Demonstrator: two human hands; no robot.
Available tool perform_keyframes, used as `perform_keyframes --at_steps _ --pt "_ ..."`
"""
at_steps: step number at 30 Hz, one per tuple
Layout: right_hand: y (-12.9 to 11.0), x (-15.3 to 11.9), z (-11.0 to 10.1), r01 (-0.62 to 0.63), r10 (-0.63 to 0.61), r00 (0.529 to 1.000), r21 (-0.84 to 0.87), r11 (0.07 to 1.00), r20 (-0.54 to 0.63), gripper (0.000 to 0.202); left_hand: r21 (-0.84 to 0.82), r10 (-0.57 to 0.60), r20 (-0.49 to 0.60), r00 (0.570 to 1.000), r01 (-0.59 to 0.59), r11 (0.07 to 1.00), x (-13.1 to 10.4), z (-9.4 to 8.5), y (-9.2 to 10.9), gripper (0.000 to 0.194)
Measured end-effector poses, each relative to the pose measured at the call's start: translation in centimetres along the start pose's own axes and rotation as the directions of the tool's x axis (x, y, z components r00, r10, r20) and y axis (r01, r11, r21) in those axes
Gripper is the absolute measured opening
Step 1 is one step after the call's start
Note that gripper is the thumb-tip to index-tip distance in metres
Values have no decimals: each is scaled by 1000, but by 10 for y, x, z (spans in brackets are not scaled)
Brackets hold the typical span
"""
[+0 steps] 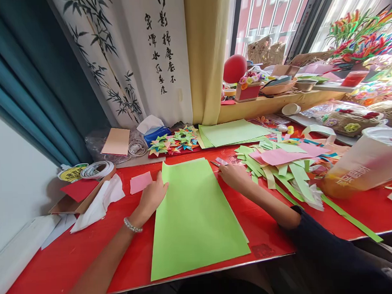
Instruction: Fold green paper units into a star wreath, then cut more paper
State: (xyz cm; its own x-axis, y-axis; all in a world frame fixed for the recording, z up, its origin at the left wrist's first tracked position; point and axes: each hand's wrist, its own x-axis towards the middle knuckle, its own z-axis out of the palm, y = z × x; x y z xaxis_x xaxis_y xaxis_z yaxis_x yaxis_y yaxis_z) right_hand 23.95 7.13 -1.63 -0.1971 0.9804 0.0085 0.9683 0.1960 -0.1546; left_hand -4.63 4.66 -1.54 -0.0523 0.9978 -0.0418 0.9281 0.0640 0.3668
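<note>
strips (pixel 299 177) already cut | green paper (pixel 196 215) laid flat, seemingly left whole | left hand (pixel 153 193) loosely open at paper's edge | right hand (pixel 234 177) curled by small tool (pixel 215 164), grip unclear

Red balloon (pixel 235 69) near window (pixel 271 15); bamboo painting (pixel 131 55) beside yellow curtain (pixel 207 56).

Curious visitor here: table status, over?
Left bare hand at left edge of green rectangular paper sheet. Right bare hand by slim metallic tool, grip unclear. Green paper strips piled rightward.
</note>
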Motion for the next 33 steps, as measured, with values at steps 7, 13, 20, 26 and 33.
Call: perform_keyframes --at_steps 7,13,20,26,33 --pt "-1 -5 1 -117 124 991 114 987 -57 32 -173 -39 -175 984 9 985 2 4 -4 64" --pt "-14 -2 1 -55 97 993 479 876 -64 45 -626 22 -133 991 -101 773 22 3 -23 68" --pt "-5 6 17 -56 124 992 840 540 -13 62 -781 21 -130 991 -115 613 21 7 -24 51" --pt "-1 6 15 -157 125 985 928 337 121 47 -680 -19 -122 992 -69 730 24 13 -32 49" --pt "5 11 23 -130 80 991 912 389 107 39 -379 -13 -106 994 -28 925 23 8 -32 45"
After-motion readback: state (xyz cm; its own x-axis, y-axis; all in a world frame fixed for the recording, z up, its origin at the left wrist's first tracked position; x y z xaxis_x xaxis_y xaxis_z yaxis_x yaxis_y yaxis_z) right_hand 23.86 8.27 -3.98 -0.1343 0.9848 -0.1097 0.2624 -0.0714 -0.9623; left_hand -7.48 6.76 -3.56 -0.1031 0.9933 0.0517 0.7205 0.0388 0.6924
